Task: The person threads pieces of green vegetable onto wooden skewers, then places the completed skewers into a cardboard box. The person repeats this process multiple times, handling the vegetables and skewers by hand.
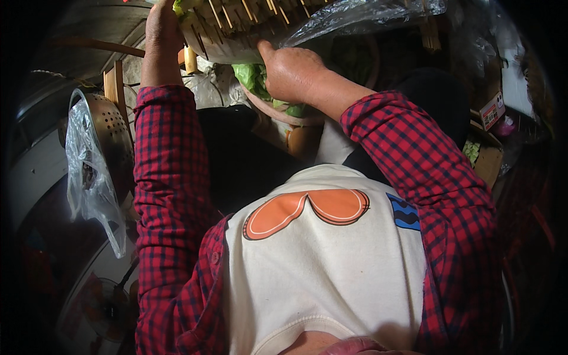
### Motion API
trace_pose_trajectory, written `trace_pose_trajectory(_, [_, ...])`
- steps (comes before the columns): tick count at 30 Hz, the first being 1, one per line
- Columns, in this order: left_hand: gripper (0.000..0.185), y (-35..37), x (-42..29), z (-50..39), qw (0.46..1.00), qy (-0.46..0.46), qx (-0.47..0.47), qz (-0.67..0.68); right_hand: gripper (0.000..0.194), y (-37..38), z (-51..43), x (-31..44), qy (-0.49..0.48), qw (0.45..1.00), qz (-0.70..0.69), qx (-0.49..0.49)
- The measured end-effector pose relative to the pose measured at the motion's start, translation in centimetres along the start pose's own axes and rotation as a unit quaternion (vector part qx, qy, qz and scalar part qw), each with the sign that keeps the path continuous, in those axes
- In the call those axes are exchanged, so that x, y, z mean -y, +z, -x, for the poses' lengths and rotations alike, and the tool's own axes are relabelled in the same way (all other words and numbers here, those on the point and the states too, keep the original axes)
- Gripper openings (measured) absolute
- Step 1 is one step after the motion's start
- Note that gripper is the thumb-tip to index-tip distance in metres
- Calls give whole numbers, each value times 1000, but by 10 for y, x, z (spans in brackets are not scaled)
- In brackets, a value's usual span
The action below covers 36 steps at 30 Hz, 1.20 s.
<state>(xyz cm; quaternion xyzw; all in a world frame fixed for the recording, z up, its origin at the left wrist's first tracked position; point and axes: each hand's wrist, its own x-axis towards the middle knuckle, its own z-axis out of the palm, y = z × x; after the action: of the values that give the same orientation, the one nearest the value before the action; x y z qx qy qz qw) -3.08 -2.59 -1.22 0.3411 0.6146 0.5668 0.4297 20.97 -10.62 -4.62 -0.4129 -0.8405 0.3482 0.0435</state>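
Many thin wooden skewers (247,9) stand up from pale and green food in a whitish container or wrap (233,49) at the top of the view. My left hand (163,26) is at its left side, with the fingers cut off or hidden. My right hand (290,71) is at its lower right edge, thumb pointing up; what its fingers hold is hidden. Clear plastic film (355,20) stretches from the container to the upper right. Below, green leafy vegetables (252,79) lie in a round pinkish basin (284,114), partly behind my right hand.
A perforated metal colander (108,120) with a clear plastic bag (91,177) over it stands at the left, beside a wooden post (116,88). Cardboard (488,164) and a small printed box (491,111) are at the right. My dark-clad legs are below the basin.
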Motion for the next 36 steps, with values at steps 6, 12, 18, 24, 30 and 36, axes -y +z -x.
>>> trace_pose_trajectory(6, [38,11,-9,8,998,-55,-21,-7,47,3,0,-3,-2,1000,-1,-16])
trace_pose_trajectory(12, [41,10,-8,8,999,-44,-27,-6,48,1,0,-1,3,1000,2,-4])
trace_pose_trajectory(18, [39,2,0,5,1000,-12,15,13,53,-1,1,-1,1,1000,5,-1])
trace_pose_trajectory(24, [37,-1,4,-3,1000,9,10,-17,60,-6,3,1,9,1000,2,8])
trace_pose_trajectory(30, [35,1,-2,2,1000,-17,-12,-13,65,-9,5,3,10,1000,1,14])
trace_pose_trajectory(36, [33,16,-8,9,999,-26,-22,-10,70,-10,7,2,4,1000,5,5])
